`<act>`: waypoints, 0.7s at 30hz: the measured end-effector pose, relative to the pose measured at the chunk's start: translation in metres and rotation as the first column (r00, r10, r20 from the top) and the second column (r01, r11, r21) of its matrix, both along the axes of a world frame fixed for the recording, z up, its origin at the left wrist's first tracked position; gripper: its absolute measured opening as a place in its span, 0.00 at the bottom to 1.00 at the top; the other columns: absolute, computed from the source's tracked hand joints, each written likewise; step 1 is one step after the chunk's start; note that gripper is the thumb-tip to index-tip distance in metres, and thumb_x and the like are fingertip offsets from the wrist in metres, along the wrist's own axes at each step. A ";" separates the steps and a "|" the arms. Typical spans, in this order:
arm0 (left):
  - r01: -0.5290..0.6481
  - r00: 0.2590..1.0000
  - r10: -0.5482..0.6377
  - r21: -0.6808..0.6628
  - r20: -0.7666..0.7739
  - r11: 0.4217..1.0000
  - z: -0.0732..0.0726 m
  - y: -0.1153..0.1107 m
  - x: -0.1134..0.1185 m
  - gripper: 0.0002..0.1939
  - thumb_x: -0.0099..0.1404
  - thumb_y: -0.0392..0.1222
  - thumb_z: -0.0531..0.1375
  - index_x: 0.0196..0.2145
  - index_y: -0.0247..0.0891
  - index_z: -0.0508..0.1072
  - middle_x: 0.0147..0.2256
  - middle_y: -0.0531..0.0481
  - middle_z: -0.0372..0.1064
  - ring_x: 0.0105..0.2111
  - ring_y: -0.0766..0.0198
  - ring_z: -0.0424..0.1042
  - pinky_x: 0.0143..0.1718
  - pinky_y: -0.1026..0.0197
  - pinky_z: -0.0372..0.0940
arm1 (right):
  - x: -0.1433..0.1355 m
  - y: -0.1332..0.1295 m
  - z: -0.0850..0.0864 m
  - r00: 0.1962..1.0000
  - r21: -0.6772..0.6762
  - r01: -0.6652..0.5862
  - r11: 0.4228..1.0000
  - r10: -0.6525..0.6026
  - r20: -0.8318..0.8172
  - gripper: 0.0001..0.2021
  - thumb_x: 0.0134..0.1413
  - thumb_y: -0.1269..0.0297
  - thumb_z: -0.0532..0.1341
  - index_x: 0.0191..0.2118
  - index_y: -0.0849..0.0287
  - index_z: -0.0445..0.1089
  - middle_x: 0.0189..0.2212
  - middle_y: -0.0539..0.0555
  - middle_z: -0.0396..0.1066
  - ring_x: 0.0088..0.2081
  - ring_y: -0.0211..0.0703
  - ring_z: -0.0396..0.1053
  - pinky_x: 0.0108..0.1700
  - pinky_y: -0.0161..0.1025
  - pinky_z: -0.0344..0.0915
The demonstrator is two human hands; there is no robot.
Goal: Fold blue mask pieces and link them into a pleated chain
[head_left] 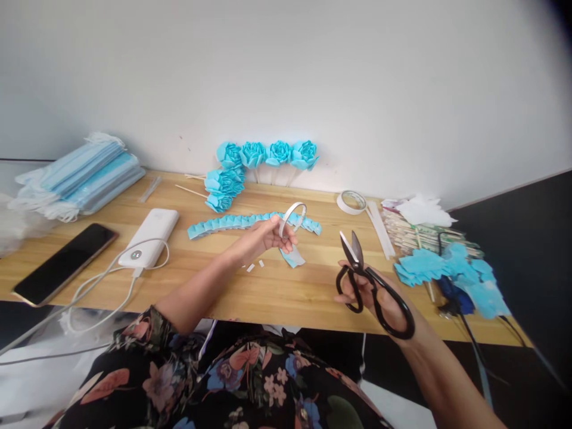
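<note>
My left hand is closed on a thin loop of white tape, held over the middle of the table. Just under the fingers shows a light blue and white piece of material; whether the hand touches it I cannot tell. Behind the hand lies a long pleated blue strip. My right hand grips black-handled scissors, blades parted and pointing away from me, apart from the tape. A few small white scraps lie beside my left wrist.
Blue flowers on sticks stand against the wall. A tape roll and white strips lie at the back right, near blue pieces. On the left are a phone, a cabled power bank and stacked face masks.
</note>
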State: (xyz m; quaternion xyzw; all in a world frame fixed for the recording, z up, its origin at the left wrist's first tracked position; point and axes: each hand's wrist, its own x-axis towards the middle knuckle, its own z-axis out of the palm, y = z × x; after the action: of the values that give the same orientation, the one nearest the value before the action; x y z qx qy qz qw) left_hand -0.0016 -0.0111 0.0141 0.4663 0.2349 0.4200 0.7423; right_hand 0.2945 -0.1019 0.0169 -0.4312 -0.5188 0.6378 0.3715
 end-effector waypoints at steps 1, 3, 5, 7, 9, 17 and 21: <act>0.008 1.000 -0.008 -0.009 -0.001 1.000 -0.001 0.000 0.000 0.34 0.62 0.70 0.57 0.35 0.30 0.76 0.35 0.38 0.77 0.32 0.59 0.75 0.37 0.57 0.69 | -0.006 0.002 0.001 0.999 -0.020 -0.017 1.000 0.016 -0.034 0.33 0.48 0.40 0.67 0.56 0.53 0.70 0.31 0.53 0.64 0.33 0.44 0.65 0.41 0.51 0.75; 0.024 1.000 -0.024 -0.028 -0.007 0.999 -0.003 0.001 0.000 0.35 0.62 0.71 0.55 0.36 0.31 0.75 0.35 0.37 0.77 0.32 0.59 0.75 0.37 0.57 0.69 | -0.020 0.006 0.009 0.993 -0.061 -0.068 0.996 0.061 -0.104 0.34 0.46 0.37 0.67 0.55 0.53 0.72 0.32 0.54 0.65 0.34 0.45 0.66 0.41 0.50 0.75; 0.035 0.999 -0.035 -0.041 -0.012 0.999 -0.004 0.002 0.000 0.36 0.62 0.73 0.54 0.37 0.31 0.74 0.35 0.37 0.77 0.31 0.59 0.76 0.37 0.57 0.69 | -0.034 0.009 0.018 0.980 -0.093 -0.120 0.988 0.103 -0.169 0.33 0.46 0.36 0.66 0.54 0.53 0.72 0.33 0.54 0.66 0.34 0.44 0.67 0.39 0.49 0.75; 0.039 0.999 -0.039 -0.045 -0.008 0.998 -0.004 0.001 0.001 0.36 0.61 0.73 0.54 0.37 0.31 0.74 0.35 0.37 0.77 0.31 0.58 0.76 0.36 0.57 0.69 | -0.047 0.011 0.024 0.965 -0.119 -0.174 0.978 0.145 -0.220 0.31 0.50 0.38 0.64 0.54 0.53 0.72 0.33 0.54 0.67 0.33 0.42 0.66 0.40 0.47 0.75; 0.046 0.999 -0.046 -0.036 -0.012 0.998 -0.003 0.000 0.001 0.36 0.62 0.72 0.54 0.37 0.31 0.74 0.35 0.37 0.76 0.31 0.58 0.75 0.36 0.58 0.69 | -0.056 0.013 0.025 0.949 -0.144 -0.228 0.963 0.187 -0.254 0.28 0.54 0.40 0.62 0.54 0.54 0.71 0.33 0.53 0.67 0.32 0.40 0.65 0.41 0.47 0.76; 0.075 0.997 -0.072 0.093 -0.033 0.993 0.002 -0.005 0.001 0.33 0.64 0.69 0.56 0.37 0.31 0.76 0.34 0.40 0.74 0.35 0.58 0.74 0.41 0.56 0.68 | -0.075 0.023 0.016 0.938 -0.151 -0.294 0.944 0.255 -0.234 0.27 0.58 0.41 0.61 0.54 0.57 0.69 0.35 0.53 0.68 0.35 0.39 0.68 0.43 0.42 0.75; 0.061 0.998 -0.058 0.133 -0.026 0.989 0.003 -0.007 0.002 0.28 0.63 0.65 0.60 0.38 0.32 0.75 0.39 0.40 0.73 0.38 0.58 0.73 0.43 0.56 0.67 | -0.080 0.029 0.020 0.940 -0.120 -0.293 0.948 0.263 -0.218 0.27 0.59 0.42 0.60 0.54 0.57 0.69 0.37 0.54 0.69 0.36 0.39 0.68 0.42 0.41 0.75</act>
State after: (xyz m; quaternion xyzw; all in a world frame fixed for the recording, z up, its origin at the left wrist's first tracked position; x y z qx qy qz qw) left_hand 0.0008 -0.0186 0.0175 0.5264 0.2002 0.4075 0.7189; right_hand 0.2145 -0.0733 0.0367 -0.3141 -0.4850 0.7614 0.2939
